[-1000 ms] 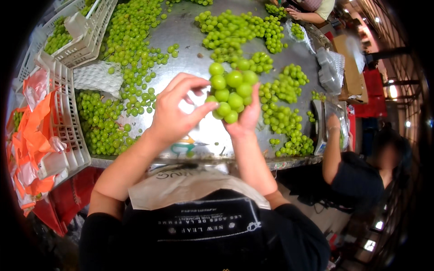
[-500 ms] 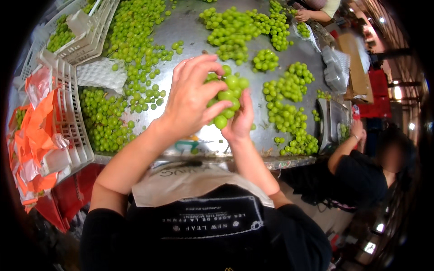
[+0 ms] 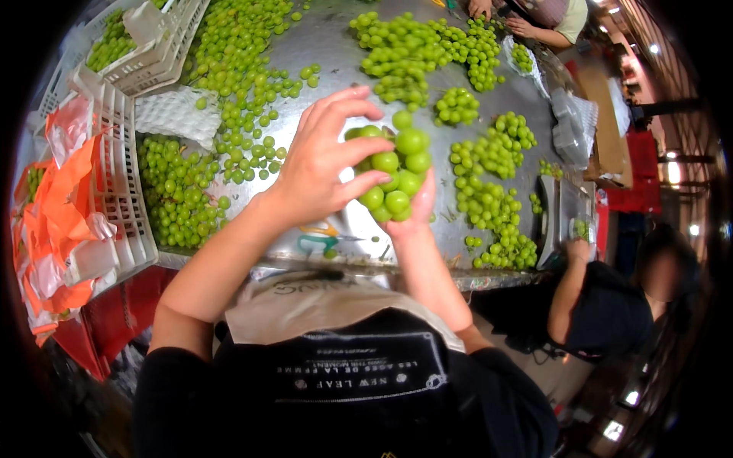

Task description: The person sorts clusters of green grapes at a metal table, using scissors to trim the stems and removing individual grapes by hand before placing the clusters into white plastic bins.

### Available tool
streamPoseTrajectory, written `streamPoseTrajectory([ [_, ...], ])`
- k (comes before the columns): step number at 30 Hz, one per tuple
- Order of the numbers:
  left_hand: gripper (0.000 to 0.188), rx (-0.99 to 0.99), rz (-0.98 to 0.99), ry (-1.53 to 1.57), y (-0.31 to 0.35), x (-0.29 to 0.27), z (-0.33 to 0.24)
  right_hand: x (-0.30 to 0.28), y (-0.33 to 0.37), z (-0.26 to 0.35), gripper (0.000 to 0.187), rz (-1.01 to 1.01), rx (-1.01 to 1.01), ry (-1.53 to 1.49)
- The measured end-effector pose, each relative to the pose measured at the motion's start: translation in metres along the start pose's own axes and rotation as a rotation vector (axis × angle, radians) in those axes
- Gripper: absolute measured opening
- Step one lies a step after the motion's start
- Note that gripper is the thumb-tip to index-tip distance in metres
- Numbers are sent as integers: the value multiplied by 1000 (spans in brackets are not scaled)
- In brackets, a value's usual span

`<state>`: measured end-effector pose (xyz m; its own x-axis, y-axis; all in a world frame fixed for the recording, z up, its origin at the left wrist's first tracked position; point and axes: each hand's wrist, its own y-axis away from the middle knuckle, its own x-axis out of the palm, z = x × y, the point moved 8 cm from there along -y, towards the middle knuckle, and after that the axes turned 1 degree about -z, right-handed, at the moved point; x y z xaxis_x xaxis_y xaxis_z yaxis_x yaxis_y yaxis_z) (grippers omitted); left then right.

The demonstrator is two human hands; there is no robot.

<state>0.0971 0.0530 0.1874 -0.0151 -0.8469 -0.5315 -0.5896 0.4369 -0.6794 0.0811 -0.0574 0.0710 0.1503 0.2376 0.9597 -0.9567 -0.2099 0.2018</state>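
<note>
A bunch of green grapes (image 3: 397,172) is held up over the metal table in front of me. My right hand (image 3: 416,210) supports it from below and the right, its fingers mostly hidden behind the grapes. From the left, my left hand (image 3: 324,156) curls over the bunch, with thumb and index finger against the grapes. The upper fingers of that hand are bent and spread above it. Beneath my hands, near the table's front edge, lie scissors (image 3: 319,240) with teal and orange handles.
Loose grapes (image 3: 179,187) cover the table's left side, beside white foam padding (image 3: 177,114) and white plastic crates (image 3: 126,175). Grape bunches (image 3: 492,191) lie to the right, near a scale (image 3: 565,202). One co-worker (image 3: 603,305) sits at right; another's hands (image 3: 523,29) show at the far edge.
The bunch has turned in my hands and shows more grapes facing up. My left fingers have spread a little. The scissors are less covered, and the right-hand co-worker's arm has moved left.
</note>
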Motion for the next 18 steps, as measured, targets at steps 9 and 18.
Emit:
streamPoseTrajectory([
  [9, 39, -359, 20, 542, 6, 11, 44, -12, 0, -8, 44, 72, 143, -236],
  [18, 22, -423, 158, 567, 19, 40, 60, -23, 5, -15, 42, 69, 275, -425],
])
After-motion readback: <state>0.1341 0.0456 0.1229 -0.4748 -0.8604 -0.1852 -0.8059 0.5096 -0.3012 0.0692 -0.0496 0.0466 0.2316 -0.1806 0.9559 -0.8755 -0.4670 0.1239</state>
